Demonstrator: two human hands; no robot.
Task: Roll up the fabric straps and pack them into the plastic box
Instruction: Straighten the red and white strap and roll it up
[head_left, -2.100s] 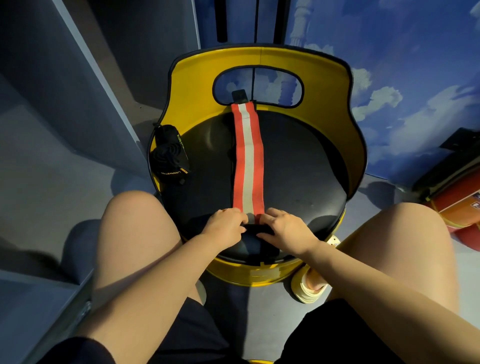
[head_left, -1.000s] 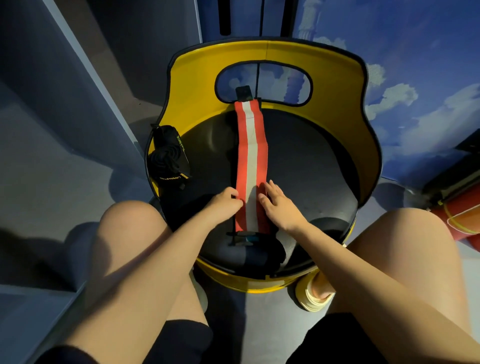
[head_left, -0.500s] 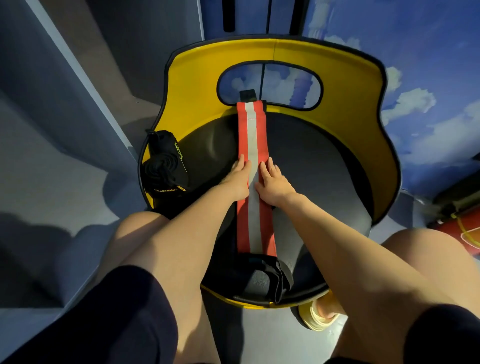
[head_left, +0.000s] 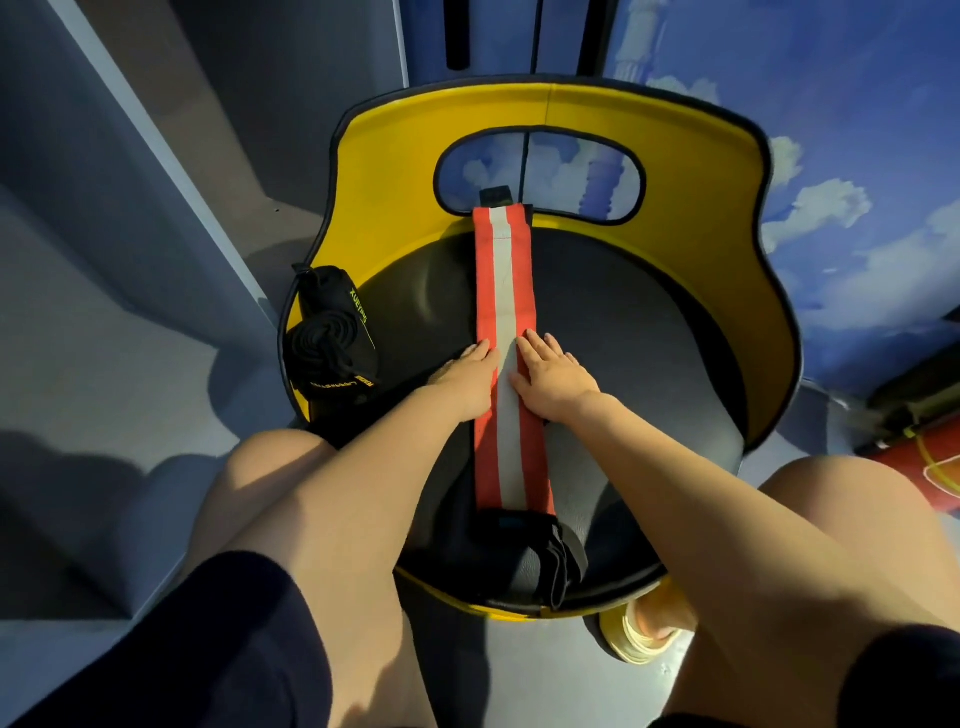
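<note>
Fabric strap (head_left: 506, 358): red with a grey centre stripe, flat along the black seat (head_left: 623, 332), under both sets of fingers.
Left hand (head_left: 467, 376): fingers straight, together, pressing the strap's left edge.
Right hand (head_left: 553, 376): fingers straight, slightly spread, pressing the right edge.
Rolled black straps (head_left: 332, 345): left of the fingers, at the seat rim.
Yellow backrest (head_left: 701, 171): beyond the fingertips.

You are wearing dark navy shorts (head_left: 223, 639) that are ending above your bare knees, and both your arms are showing bare with no sleeves in view. On one foot you are wearing a pale yellow strapped sandal (head_left: 636, 636).
</note>
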